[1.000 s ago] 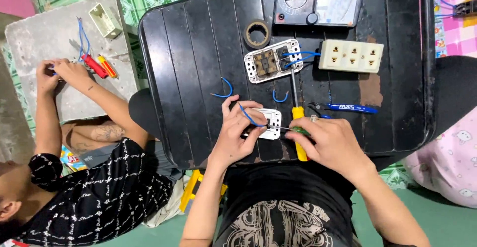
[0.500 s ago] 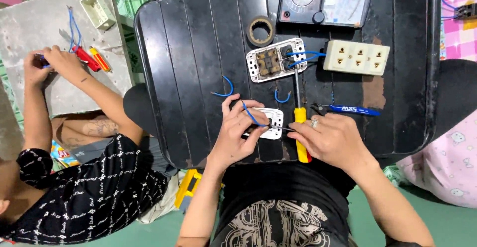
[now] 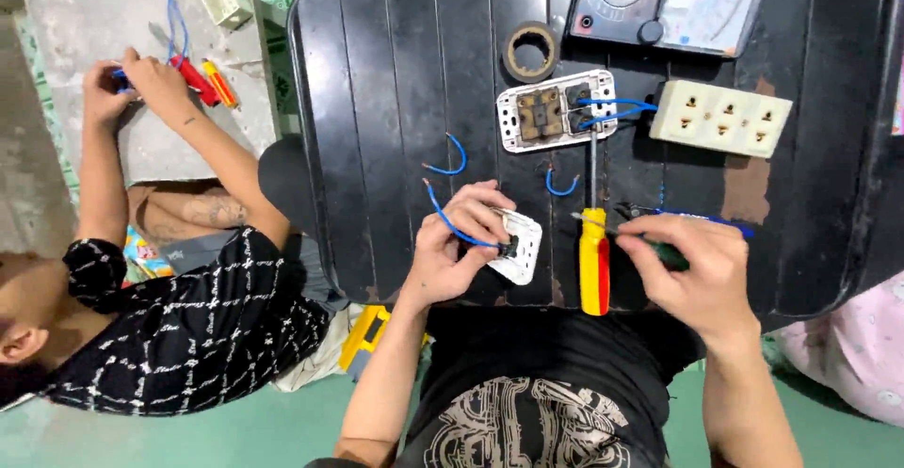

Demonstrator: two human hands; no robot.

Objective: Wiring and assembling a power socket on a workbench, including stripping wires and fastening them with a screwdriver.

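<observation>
Two hands work at the near edge of the black table (image 3: 377,129). The left hand (image 3: 452,256) is closed around a small white socket plate (image 3: 521,247), with a curved blue wire (image 3: 452,218) rising from it. The right hand (image 3: 692,266) pinches a thin dark-handled tool (image 3: 659,251), its tip pointing toward the plate. Between the hands lies a red and yellow screwdriver (image 3: 593,261). Farther away lie a tape roll (image 3: 530,51), an open switch plate (image 3: 557,110) and a cream triple outlet (image 3: 720,118).
</observation>
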